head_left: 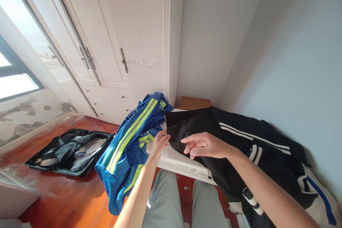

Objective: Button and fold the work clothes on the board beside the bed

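Observation:
A black garment (197, 124) lies folded on the white tabletop (173, 158), on top of a black jacket with white stripes (256, 142). My left hand (160, 141) pinches the near left edge of the black garment, fingers closed on the cloth. Over the same garment my right hand (204, 145) hovers palm down, fingers spread and slightly curled, holding nothing. A blue garment with yellow-green reflective stripes (130, 146) hangs over the table's left edge, just left of my left hand.
An open black suitcase (71, 151) with clothes lies on the red wooden floor at the left. A white wardrobe (120, 42) stands behind. A wooden piece of furniture (193, 102) sits in the corner. The wall runs close along the right. My legs in grey trousers (165, 203) are below the table edge.

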### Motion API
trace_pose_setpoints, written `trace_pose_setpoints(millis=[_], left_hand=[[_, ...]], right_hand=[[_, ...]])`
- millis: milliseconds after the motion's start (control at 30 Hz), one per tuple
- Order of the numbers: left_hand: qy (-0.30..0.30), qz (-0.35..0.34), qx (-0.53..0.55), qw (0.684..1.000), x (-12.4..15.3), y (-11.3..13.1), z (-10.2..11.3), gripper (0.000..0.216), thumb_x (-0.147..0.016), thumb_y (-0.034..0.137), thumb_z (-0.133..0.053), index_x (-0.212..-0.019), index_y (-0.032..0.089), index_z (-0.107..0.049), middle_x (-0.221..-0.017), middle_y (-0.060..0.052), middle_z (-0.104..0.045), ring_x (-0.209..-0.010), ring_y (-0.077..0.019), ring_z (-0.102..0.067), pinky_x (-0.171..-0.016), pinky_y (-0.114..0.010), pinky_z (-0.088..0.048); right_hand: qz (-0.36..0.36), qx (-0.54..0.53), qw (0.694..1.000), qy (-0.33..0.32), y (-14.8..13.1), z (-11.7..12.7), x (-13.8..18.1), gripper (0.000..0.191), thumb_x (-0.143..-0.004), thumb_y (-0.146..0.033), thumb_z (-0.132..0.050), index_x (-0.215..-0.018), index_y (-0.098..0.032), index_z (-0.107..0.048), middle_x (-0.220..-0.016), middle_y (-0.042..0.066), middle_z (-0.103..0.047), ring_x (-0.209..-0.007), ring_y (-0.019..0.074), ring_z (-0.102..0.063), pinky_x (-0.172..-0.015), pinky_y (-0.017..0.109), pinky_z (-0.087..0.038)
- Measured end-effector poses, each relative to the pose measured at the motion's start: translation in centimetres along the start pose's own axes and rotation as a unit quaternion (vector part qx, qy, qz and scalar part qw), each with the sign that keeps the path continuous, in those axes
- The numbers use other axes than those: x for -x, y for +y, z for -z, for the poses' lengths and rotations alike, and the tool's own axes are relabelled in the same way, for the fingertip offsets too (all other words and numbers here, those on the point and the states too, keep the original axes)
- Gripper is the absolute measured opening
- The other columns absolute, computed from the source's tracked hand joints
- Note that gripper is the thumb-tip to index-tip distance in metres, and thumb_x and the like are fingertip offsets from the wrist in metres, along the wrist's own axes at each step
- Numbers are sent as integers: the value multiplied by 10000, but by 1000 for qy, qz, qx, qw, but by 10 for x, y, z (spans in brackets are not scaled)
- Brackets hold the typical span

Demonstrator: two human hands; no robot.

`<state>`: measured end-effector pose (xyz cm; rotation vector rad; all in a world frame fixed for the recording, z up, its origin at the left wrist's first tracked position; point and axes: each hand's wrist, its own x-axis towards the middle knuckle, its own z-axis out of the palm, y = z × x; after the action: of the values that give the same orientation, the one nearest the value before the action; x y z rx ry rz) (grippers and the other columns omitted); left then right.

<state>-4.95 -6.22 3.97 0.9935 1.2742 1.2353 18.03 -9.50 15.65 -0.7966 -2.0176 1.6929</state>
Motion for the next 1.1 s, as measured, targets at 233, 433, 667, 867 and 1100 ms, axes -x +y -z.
trace_pose_setpoints(millis=[233,433,667,867,1100], left_hand=[[-9,-57,-3,998,3,4,-14,468,-603,296,-722,-1047,150,-699,-724,-34,-656,-625,-135,-570,-552,-219,-402],[-27,-57,2,998,12,-6,-25,341,-621,242,-653,-928,135,-756,-706,-51,-669,-646,-156,-565,-573,-232,-395],[-13,-8,-7,1000,7,-2,-25,332,-742,467,-635,-791,148,-716,-636,-6,-571,-598,-131,-513,-534,-217,-372],[-32,-40,-18,999,-6,-4,-28,444,-697,550,-705,-563,139,-604,-489,51,-345,-494,-78,-304,-462,-229,-183],[4,-26,49,998,-15,-24,-26,496,-716,587,-658,-529,180,-445,-505,71,-268,-493,-70,-239,-472,-228,-168]], right_hand=[[28,129,973,192,29,24,-61,533,-765,-298,-711,-1269,-178,-586,-1193,135,-624,-853,180,-668,-808,358,-540],[6,272,936,224,63,12,-86,278,-787,-314,-673,-996,-135,-717,-921,96,-678,-721,177,-633,-762,353,-518],[51,75,944,316,97,0,-83,297,-682,-189,-673,-979,-166,-676,-928,66,-689,-831,189,-657,-829,350,-538],[68,21,947,314,102,-11,-79,266,-726,-244,-670,-980,-167,-666,-944,70,-681,-878,190,-656,-847,337,-532],[82,215,924,306,116,-29,-74,163,-837,-135,-561,-879,-196,-706,-879,56,-673,-826,182,-627,-796,316,-498]])
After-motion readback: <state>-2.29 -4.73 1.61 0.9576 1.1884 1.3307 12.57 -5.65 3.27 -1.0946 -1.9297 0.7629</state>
